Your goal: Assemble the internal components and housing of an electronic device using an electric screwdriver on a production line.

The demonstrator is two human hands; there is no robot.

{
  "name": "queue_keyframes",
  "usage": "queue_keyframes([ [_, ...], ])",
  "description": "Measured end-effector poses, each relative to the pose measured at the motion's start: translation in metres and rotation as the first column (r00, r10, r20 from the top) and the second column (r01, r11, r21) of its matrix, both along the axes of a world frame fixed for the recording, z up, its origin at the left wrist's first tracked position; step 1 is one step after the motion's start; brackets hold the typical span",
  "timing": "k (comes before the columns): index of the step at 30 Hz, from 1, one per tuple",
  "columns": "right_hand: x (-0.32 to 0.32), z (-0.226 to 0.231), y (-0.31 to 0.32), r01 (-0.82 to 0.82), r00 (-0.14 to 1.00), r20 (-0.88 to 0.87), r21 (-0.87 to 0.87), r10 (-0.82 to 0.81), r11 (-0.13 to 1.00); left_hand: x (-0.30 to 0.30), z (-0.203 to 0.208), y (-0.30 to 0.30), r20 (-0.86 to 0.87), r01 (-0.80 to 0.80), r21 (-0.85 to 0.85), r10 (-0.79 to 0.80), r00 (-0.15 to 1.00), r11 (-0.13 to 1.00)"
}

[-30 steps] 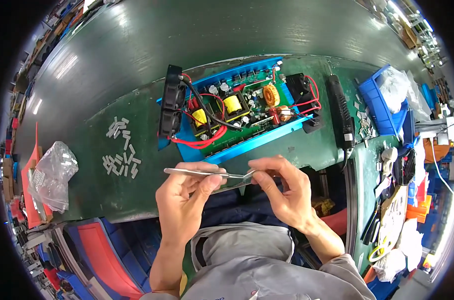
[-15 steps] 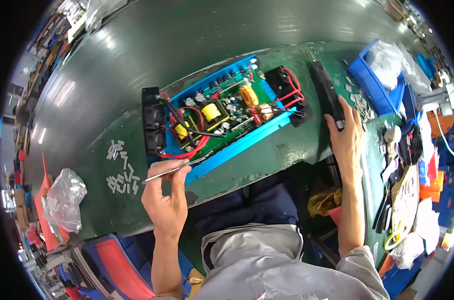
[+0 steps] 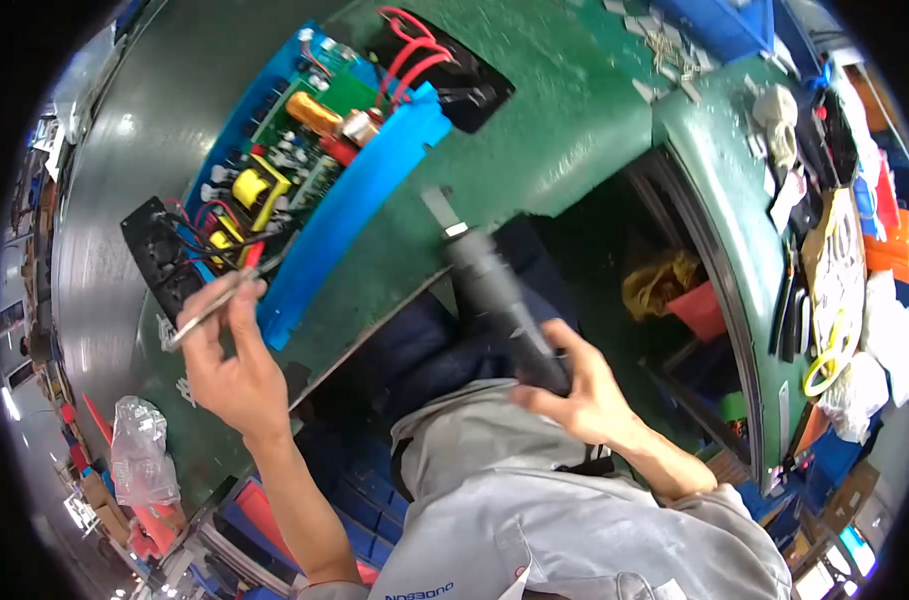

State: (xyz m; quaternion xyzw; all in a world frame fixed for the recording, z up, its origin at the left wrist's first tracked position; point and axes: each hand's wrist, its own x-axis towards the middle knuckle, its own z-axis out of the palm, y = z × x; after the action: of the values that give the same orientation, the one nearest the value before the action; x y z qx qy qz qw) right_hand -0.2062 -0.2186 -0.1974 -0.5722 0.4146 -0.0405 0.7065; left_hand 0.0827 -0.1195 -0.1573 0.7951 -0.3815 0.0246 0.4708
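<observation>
My left hand (image 3: 237, 365) pinches a pair of metal tweezers (image 3: 203, 310), whose tips reach over the near left end of an opened blue metal housing (image 3: 340, 215). Inside the housing lies a green circuit board (image 3: 353, 92) with yellow transformers, an orange coil and red and black wires. A black end panel (image 3: 155, 250) stands at its left end; another black panel (image 3: 480, 85) hangs on red wires at its far end. My right hand (image 3: 590, 395) is closed around the rear end of a black electric screwdriver (image 3: 495, 295), held over my lap. Its silver tip points toward the housing and looks blurred.
Small pale strips (image 3: 185, 388) lie on the green bench beside my left hand, near a clear plastic bag (image 3: 140, 450). Small metal pieces (image 3: 675, 55) and a blue bin (image 3: 720, 25) are at the far right. Hand tools (image 3: 795, 310) and a yellow-handled item (image 3: 830, 365) line the right side.
My right hand has lifted the screwdriver from the bench and brought it left and nearer, over my lap. The view has turned, so the housing appears farther left. The tweezers stay in my left hand.
</observation>
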Motion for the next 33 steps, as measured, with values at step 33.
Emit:
queue_keyframes([
  [33,0.029,-0.006,0.002,-0.195,0.959,0.209,0.001,0.190,0.981,-0.005,-0.009,-0.010,0.089,-0.081,0.097,0.073,0.993,0.992],
])
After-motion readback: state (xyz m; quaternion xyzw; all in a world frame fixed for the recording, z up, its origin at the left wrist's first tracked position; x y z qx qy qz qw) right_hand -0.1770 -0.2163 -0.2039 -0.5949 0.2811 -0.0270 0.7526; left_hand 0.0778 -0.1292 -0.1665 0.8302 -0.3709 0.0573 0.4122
